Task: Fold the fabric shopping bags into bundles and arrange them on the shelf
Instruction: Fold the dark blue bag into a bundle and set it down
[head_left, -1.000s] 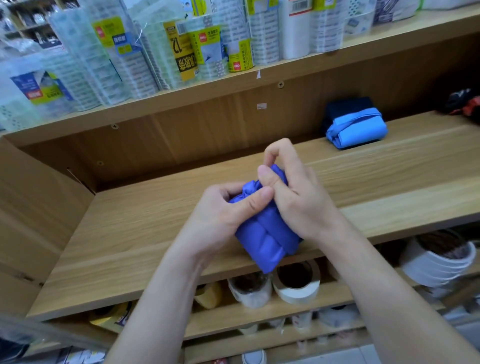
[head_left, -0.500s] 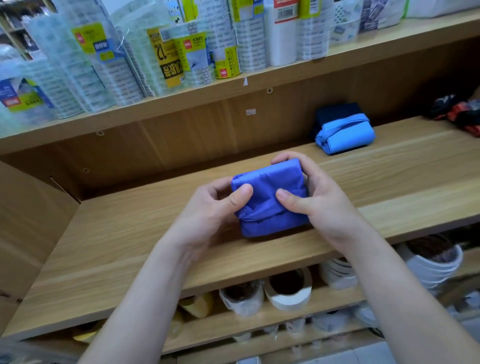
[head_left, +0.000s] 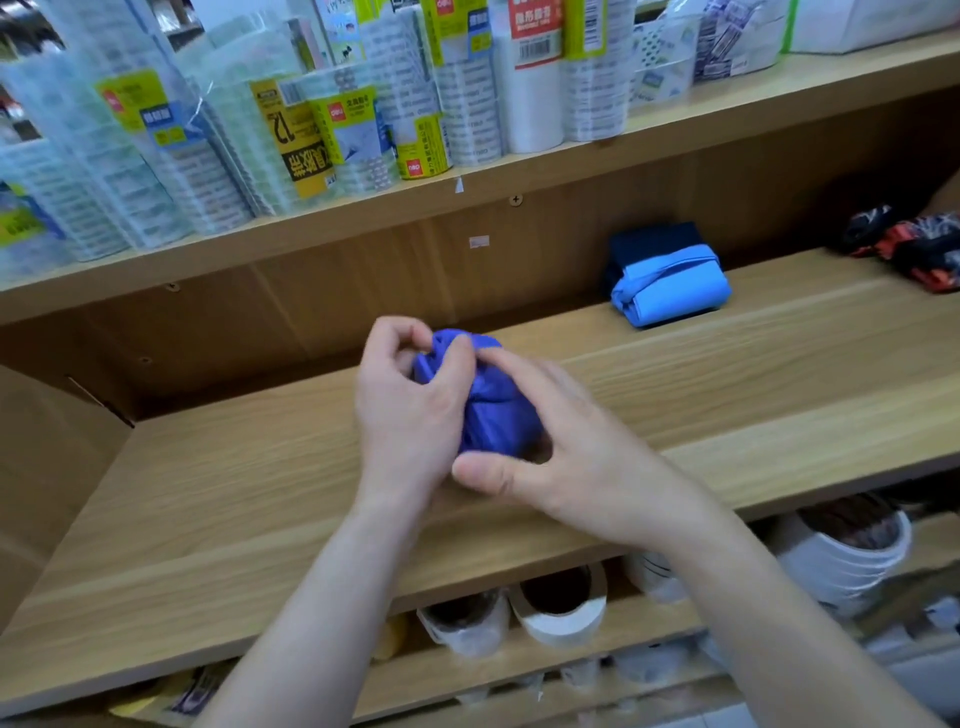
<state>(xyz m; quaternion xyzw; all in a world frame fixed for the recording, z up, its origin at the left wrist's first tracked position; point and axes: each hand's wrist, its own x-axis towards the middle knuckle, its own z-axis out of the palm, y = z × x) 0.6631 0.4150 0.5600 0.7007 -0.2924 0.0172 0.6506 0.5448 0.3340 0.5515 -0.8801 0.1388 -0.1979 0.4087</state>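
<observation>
A royal-blue fabric bag bundle is held between both hands over the middle of the wooden shelf. My left hand grips its left side, fingers curled over the gathered top. My right hand wraps it from the right, thumb under the bundle and forefinger pressing on the top. Much of the bundle is hidden by the hands. A light-blue folded bundle lies at the back right of the shelf, resting against a dark navy one.
A red-and-black patterned bundle lies at the shelf's far right. The upper shelf holds several packs of clear tape rolls. Tape rolls sit on the lower shelf under the front edge. A wooden side panel closes the left.
Half a second ago the bundle lay flat in both hands; now it is turned upright and moved further back, with the left fingers over its top and the right forefinger on it.
</observation>
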